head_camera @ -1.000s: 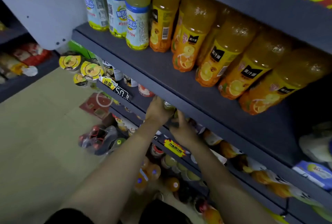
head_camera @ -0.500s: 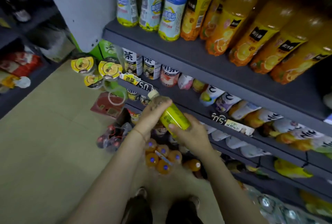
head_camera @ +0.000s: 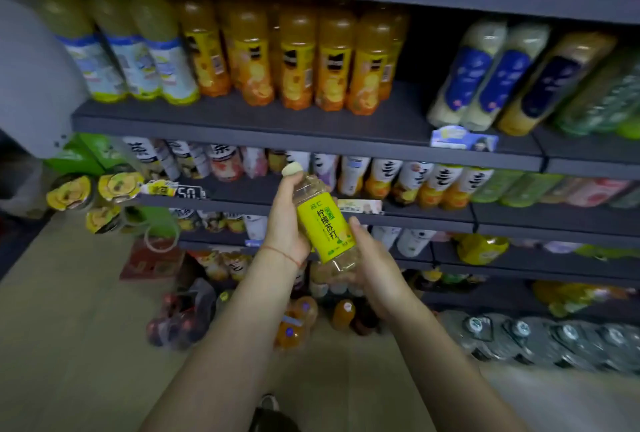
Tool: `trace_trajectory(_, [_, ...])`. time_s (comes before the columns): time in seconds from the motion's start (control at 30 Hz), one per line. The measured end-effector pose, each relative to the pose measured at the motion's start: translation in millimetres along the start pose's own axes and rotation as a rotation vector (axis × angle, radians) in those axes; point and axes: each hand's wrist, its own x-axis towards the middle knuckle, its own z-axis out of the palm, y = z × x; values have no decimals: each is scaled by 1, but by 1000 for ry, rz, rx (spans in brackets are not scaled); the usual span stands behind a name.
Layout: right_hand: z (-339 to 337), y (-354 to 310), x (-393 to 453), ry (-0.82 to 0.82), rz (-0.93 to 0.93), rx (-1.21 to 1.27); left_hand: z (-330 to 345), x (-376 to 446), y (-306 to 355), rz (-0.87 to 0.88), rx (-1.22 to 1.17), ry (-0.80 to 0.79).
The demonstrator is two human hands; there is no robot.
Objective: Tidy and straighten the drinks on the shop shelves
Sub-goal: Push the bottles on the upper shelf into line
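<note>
Yellow-labelled clear plastic bottle (head_camera: 323, 227) is tilting between both hands: left hand (head_camera: 285, 223) is gripping its neck, right hand (head_camera: 372, 267) is cupping and holding its base.

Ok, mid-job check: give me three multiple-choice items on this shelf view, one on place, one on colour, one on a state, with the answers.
1. Where is the yellow-label bottle?
A. Standing on the top shelf
B. In front of the shelves, held in both hands
C. Lying on the floor

2. What colour is its cap?
A. Pale cream
B. Red
C. Black

3. How is the bottle being held?
A. Upright by the cap alone
B. Upside down
C. Tilted, cap leaning up and left

Answers:
1. B: the left hand grips its upper part and the right hand cups its base, clear of any shelf.
2. A: the cap above the left thumb is pale cream.
3. C: the cap sits up and left of the base.
</note>
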Motion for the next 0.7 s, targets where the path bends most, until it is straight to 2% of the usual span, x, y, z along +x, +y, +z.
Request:
trace_trajectory(0.1, [-82, 1, -34, 69, -76, -48, 78, -27, -45, 0, 96, -107])
trace_trajectory(0.33, [-288, -1, -125, 46, -251, -39, 264, -88, -186, 169, 403, -252])
trace_trajectory(0.5, [-409, -1, -156, 207, -345, -50, 363, -120, -272, 204, 601, -379])
trace_trajectory(0.7, [-526, -7, -152, 406, -366, -28, 445, -95, -351, 179, 677, -492])
